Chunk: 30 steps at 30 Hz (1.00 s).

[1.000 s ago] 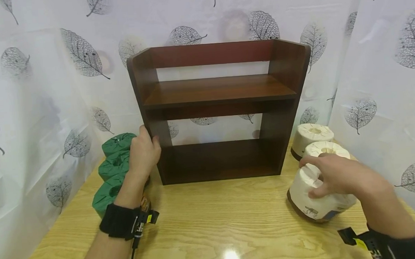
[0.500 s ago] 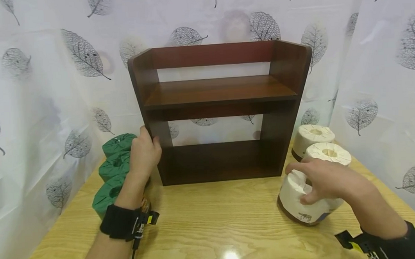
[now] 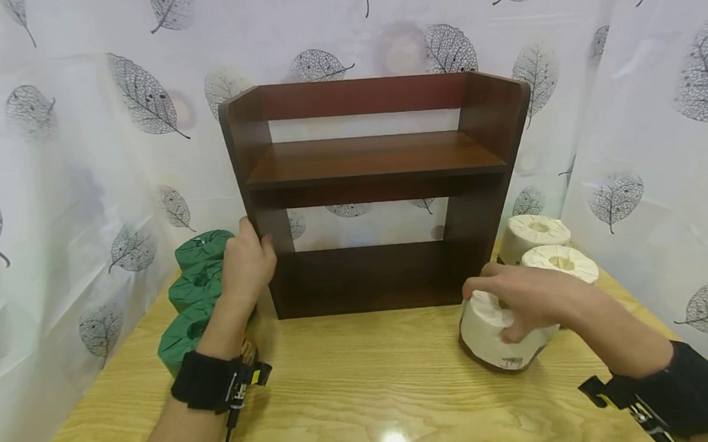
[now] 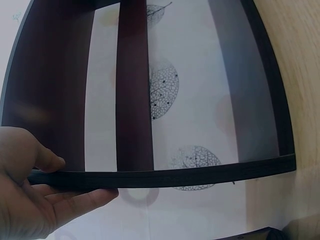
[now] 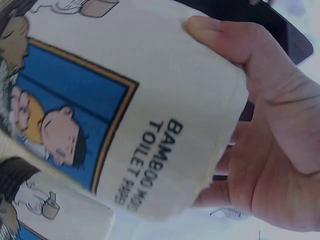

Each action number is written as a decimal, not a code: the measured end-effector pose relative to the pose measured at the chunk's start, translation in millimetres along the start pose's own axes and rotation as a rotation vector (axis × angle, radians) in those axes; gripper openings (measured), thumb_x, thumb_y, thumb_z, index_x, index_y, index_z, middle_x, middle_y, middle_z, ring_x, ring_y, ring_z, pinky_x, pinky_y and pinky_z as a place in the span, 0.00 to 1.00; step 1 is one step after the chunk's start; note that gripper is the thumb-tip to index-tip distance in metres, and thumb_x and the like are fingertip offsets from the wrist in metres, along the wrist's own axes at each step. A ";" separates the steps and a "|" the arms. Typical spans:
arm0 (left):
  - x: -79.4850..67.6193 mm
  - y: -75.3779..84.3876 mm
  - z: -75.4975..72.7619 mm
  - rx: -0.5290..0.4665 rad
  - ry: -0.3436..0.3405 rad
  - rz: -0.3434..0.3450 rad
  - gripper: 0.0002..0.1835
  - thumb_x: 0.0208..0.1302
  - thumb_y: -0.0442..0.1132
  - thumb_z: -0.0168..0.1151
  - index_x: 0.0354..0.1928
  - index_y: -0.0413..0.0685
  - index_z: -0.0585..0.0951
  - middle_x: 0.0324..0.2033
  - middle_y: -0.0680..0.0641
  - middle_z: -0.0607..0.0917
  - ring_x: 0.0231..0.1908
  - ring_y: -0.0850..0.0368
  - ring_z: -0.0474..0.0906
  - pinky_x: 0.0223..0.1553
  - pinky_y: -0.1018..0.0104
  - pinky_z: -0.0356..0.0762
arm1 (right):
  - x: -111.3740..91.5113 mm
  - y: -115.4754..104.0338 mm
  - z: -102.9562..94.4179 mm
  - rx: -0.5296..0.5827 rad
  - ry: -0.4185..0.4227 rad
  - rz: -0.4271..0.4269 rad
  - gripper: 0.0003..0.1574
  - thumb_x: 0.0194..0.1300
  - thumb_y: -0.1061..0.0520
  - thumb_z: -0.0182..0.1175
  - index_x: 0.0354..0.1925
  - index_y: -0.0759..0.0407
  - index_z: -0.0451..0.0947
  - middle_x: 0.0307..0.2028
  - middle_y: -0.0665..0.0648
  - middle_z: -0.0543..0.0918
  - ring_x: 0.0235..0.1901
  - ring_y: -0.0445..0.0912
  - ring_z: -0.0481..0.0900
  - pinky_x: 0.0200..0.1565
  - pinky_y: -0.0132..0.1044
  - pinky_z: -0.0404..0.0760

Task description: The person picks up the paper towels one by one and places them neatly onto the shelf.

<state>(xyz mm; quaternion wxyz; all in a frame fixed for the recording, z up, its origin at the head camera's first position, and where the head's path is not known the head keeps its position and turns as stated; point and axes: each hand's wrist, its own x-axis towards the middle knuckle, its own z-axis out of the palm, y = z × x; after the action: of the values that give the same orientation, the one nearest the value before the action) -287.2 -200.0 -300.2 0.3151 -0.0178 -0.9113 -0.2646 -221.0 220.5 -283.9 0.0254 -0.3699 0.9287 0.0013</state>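
Note:
My left hand (image 3: pixel 246 261) grips the left side panel of a dark brown two-tier wooden shelf (image 3: pixel 375 156). In the left wrist view its thumb lies inside the panel edge and its fingers outside. My right hand (image 3: pixel 529 298) holds a white paper-wrapped toilet roll (image 3: pixel 486 337) from above, tilted, close over the table in front of the shelf's right side. The right wrist view shows the roll's printed wrapper (image 5: pixel 165 110) with the words "bamboo" and "toilet" and a cartoon figure, thumb on one side and fingers on the other.
Two more white toilet rolls (image 3: pixel 563 263) stand at the right beside the shelf. Several green-wrapped rolls (image 3: pixel 195 283) stand in a row at the left, partly behind my left forearm. A leaf-patterned curtain (image 3: pixel 614 134) surrounds the pale wooden table (image 3: pixel 338 375).
My right hand has carried the toilet roll leftward, away from the other white rolls and toward the shelf. My left hand has stayed on the shelf's side panel.

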 end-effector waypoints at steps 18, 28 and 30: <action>-0.4 1.2 -0.1 0.009 -0.020 -0.023 0.14 0.66 0.38 0.47 0.46 0.33 0.65 0.29 0.29 0.79 0.28 0.37 0.78 0.24 0.46 0.76 | 33.8 -8.4 -17.2 -0.019 -0.081 -0.137 0.42 0.33 0.52 0.72 0.50 0.34 0.68 0.46 0.46 0.68 0.31 0.40 0.71 0.31 0.35 0.75; 0.3 -0.7 0.8 0.008 -0.003 -0.012 0.14 0.66 0.39 0.48 0.45 0.33 0.66 0.29 0.28 0.78 0.28 0.36 0.78 0.24 0.45 0.76 | 60.7 -7.9 -26.2 -0.038 -0.129 -0.148 0.41 0.36 0.52 0.72 0.51 0.34 0.67 0.49 0.49 0.68 0.32 0.42 0.70 0.33 0.38 0.74; 0.0 -1.1 1.3 0.007 -0.005 -0.010 0.13 0.65 0.38 0.48 0.44 0.34 0.66 0.28 0.29 0.78 0.28 0.36 0.78 0.24 0.45 0.76 | 66.3 -6.7 -27.3 -0.045 -0.140 -0.140 0.41 0.36 0.51 0.72 0.51 0.35 0.67 0.49 0.49 0.68 0.32 0.41 0.70 0.33 0.38 0.74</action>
<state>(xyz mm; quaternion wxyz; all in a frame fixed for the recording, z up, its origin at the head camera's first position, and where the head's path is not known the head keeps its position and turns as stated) -288.2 -200.3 -301.6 0.3117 -0.0126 -0.9129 -0.2631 -265.7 169.5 -259.8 0.0821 -0.4332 0.8964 0.0461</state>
